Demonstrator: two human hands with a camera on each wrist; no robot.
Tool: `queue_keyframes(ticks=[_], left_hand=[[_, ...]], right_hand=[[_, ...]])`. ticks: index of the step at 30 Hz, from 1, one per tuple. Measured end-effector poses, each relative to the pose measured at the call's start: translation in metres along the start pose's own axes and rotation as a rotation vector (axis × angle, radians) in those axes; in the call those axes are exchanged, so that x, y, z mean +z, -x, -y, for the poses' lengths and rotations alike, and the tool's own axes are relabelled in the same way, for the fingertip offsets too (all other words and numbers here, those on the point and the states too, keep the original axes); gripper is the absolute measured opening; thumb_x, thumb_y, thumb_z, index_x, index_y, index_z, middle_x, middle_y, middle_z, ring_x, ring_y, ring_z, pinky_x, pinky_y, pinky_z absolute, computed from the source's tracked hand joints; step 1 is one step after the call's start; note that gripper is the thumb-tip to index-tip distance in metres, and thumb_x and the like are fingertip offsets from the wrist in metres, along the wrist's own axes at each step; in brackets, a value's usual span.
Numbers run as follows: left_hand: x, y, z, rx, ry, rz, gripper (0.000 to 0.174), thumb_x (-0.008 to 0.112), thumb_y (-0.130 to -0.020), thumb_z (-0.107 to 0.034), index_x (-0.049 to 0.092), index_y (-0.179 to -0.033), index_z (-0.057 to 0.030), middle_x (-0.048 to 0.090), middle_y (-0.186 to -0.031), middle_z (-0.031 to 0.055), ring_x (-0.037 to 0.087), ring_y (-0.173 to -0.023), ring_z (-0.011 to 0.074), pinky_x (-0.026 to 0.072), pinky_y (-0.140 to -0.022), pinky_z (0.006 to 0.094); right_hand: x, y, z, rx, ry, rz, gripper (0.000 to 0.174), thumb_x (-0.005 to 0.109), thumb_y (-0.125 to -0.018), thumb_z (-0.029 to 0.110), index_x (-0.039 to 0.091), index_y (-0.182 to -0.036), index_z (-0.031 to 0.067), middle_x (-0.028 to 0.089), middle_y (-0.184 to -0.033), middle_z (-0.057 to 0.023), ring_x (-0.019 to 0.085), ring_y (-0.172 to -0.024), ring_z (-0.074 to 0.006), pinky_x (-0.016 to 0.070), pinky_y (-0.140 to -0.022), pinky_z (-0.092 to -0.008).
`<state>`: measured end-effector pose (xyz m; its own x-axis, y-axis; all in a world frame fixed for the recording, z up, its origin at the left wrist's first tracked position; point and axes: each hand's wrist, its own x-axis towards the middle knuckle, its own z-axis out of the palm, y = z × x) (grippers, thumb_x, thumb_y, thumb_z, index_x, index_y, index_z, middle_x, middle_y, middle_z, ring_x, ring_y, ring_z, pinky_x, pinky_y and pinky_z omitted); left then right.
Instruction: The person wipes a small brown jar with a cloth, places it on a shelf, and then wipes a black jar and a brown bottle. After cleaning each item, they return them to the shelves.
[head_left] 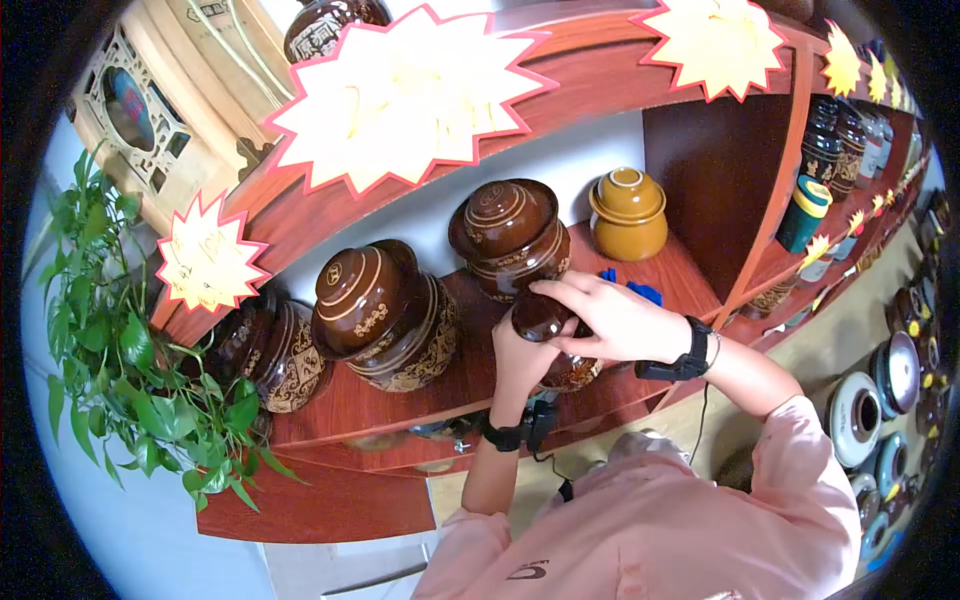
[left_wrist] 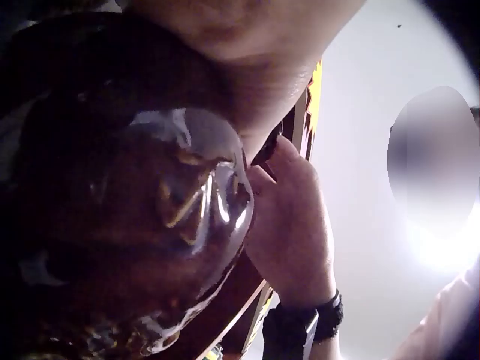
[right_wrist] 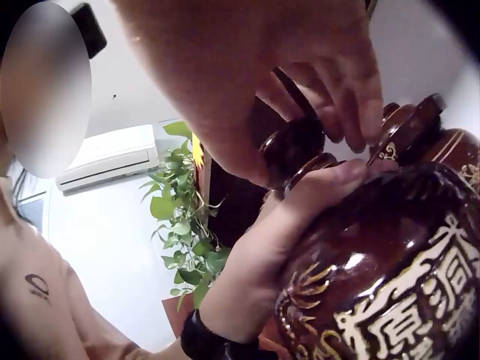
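Observation:
A dark brown glazed jar [right_wrist: 382, 262] with raised gold characters stands near the shelf's front edge, mostly hidden under the hands in the head view. My left hand [head_left: 520, 362] grips it at the neck, its thumb lying along the shoulder in the right wrist view. From above, my right hand [head_left: 615, 318] holds the small, dark, shiny lid [head_left: 540, 316] between thumb and fingers. In the right wrist view the lid [right_wrist: 296, 146] is tilted close over the jar's mouth. The jar's glossy side [left_wrist: 150, 217] fills much of the left wrist view.
Brown lidded jars [head_left: 385, 320] and a mustard-yellow jar [head_left: 628, 215] share the red-brown shelf [head_left: 470, 340]. Blue items [head_left: 640, 290] lie behind my right hand. Starburst price signs [head_left: 400, 100] hang along the upper board. A trailing plant [head_left: 140, 340] stands at left; more jars [head_left: 855, 415] sit at right.

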<state>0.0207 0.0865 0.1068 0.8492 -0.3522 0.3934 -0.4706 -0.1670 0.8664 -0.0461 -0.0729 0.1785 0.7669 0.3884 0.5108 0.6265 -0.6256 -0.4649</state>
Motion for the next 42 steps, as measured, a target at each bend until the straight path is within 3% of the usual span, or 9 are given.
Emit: queue_keyframes(ticks=[6, 9, 16, 22, 25, 31, 32, 39, 42], left_hand=[[0.0, -0.004, -0.005, 0.119, -0.075, 0.032, 0.034, 0.077, -0.066, -0.016, 0.064, -0.095, -0.0028, 0.067, -0.094, 0.0159, 0.066, -0.088, 0.0331, 0.0515, -0.077, 0.0399], [0.001, -0.004, -0.006, 0.19, -0.115, 0.034, 0.034, 0.078, -0.066, -0.017, 0.063, -0.093, -0.0028, 0.066, -0.091, 0.0164, 0.065, -0.084, 0.0341, 0.0514, -0.076, 0.0406], [0.01, -0.011, 0.015, 0.16, -0.043, 0.026, 0.035, 0.078, -0.066, -0.016, 0.062, -0.094, -0.0023, 0.064, -0.091, 0.0158, 0.064, -0.087, 0.0343, 0.0504, -0.076, 0.0405], [0.011, -0.019, 0.025, 0.21, -0.067, 0.022, 0.039, 0.079, -0.064, -0.016, 0.063, -0.096, -0.001, 0.066, -0.095, 0.0175, 0.064, -0.089, 0.0358, 0.0507, -0.078, 0.0416], [0.009, -0.022, 0.024, 0.208, -0.085, 0.041, 0.042, 0.079, -0.064, -0.017, 0.063, -0.099, -0.0009, 0.066, -0.095, 0.0177, 0.065, -0.089, 0.036, 0.051, -0.079, 0.0415], [0.008, -0.029, 0.019, 0.252, -0.13, 0.09, 0.058, 0.082, -0.062, -0.021, 0.059, -0.111, 0.0, 0.062, -0.11, 0.0204, 0.061, -0.101, 0.0372, 0.0491, -0.085, 0.041], [0.007, -0.03, 0.017, 0.331, -0.197, 0.065, 0.06, 0.084, -0.062, -0.02, 0.059, -0.113, -0.001, 0.064, -0.109, 0.0189, 0.064, -0.101, 0.0309, 0.0504, -0.084, 0.0389], [0.006, -0.023, 0.028, 0.301, 0.062, -0.033, 0.102, 0.088, -0.058, -0.012, 0.026, -0.138, -0.0022, 0.047, -0.13, 0.0165, 0.049, -0.119, 0.0255, 0.0383, -0.102, 0.0365], [0.006, -0.024, 0.027, 0.351, 0.132, -0.022, 0.103, 0.087, -0.059, -0.011, 0.022, -0.14, -0.002, 0.044, -0.133, 0.0177, 0.048, -0.121, 0.0275, 0.0356, -0.105, 0.039]], right_hand=[[0.0, -0.01, -0.009, 0.009, -0.002, 0.074, 0.06, 0.073, -0.071, 0.02, 0.042, -0.116, -0.0048, 0.058, -0.094, -0.0265, 0.06, -0.088, -0.0426, 0.0505, -0.076, -0.0469], [0.004, -0.007, -0.001, 0.092, 0.12, 0.072, 0.062, 0.073, -0.072, 0.022, 0.042, -0.12, -0.0023, 0.057, -0.095, -0.0239, 0.062, -0.081, -0.0403, 0.0531, -0.068, -0.0438], [-0.005, -0.018, 0.003, 0.26, 0.165, 0.173, 0.052, 0.071, -0.073, 0.028, 0.046, -0.105, -0.0053, 0.063, -0.081, -0.0274, 0.064, -0.07, -0.0423, 0.0541, -0.064, -0.0473], [0.005, -0.015, -0.018, 0.138, 0.175, 0.049, 0.051, 0.072, -0.073, 0.031, 0.048, -0.105, -0.0015, 0.06, -0.065, -0.0243, 0.063, -0.064, -0.041, 0.0523, -0.06, -0.0475], [0.002, -0.018, -0.017, 0.16, 0.174, 0.058, 0.052, 0.072, -0.073, 0.031, 0.049, -0.106, -0.0023, 0.061, -0.066, -0.0246, 0.063, -0.065, -0.0415, 0.0524, -0.061, -0.0477], [0.006, -0.022, -0.033, 0.181, 0.127, 0.059, 0.052, 0.071, -0.072, 0.029, 0.047, -0.1, -0.0073, 0.061, -0.072, -0.0277, 0.062, -0.068, -0.0437, 0.0526, -0.064, -0.0483], [0.008, -0.023, -0.036, 0.18, 0.112, 0.062, 0.051, 0.07, -0.071, 0.028, 0.046, -0.097, -0.0087, 0.061, -0.074, -0.0286, 0.062, -0.068, -0.0442, 0.053, -0.063, -0.0482], [0.011, -0.031, -0.035, 0.208, 0.036, 0.096, 0.053, 0.07, -0.073, 0.029, 0.042, -0.099, -0.0084, 0.061, -0.072, -0.0294, 0.062, -0.069, -0.0452, 0.0513, -0.062, -0.0498], [0.013, -0.031, -0.037, 0.211, 0.034, 0.08, 0.053, 0.071, -0.072, 0.029, 0.042, -0.1, -0.0069, 0.061, -0.073, -0.0292, 0.062, -0.071, -0.0452, 0.0512, -0.063, -0.0502]])
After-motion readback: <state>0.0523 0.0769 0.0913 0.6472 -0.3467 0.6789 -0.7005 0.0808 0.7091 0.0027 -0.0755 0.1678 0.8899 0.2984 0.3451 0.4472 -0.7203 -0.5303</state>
